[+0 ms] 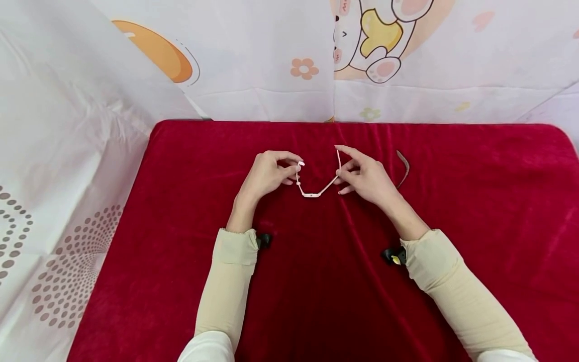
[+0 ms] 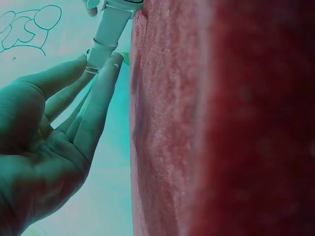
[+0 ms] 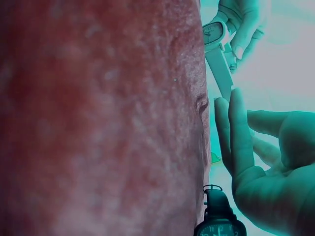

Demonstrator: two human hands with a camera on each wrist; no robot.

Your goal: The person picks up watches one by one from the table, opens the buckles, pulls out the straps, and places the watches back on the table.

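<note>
A pale wristwatch (image 1: 311, 195) hangs between my two hands, its strap spread open in a U with the case lowest. My left hand (image 1: 267, 173) pinches the buckle end between thumb and fingertips. The other strap half is pinched by my right hand (image 1: 366, 176), with the tip rising beside the index finger. In the left wrist view the strap (image 2: 110, 24) passes through a keeper loop near my fingertips. The right wrist view shows the rounded white dial (image 3: 213, 33). Behind the right hand lies a second, dark watch (image 3: 216, 211), only its strap (image 1: 404, 163) visible from the head view.
A red velvet cloth (image 1: 172, 216) covers the table, with a few folds near the middle. White curtains (image 1: 253, 60) with cartoon prints stand along the back and left edges. Small black devices (image 1: 264, 241) sit at both sleeve cuffs.
</note>
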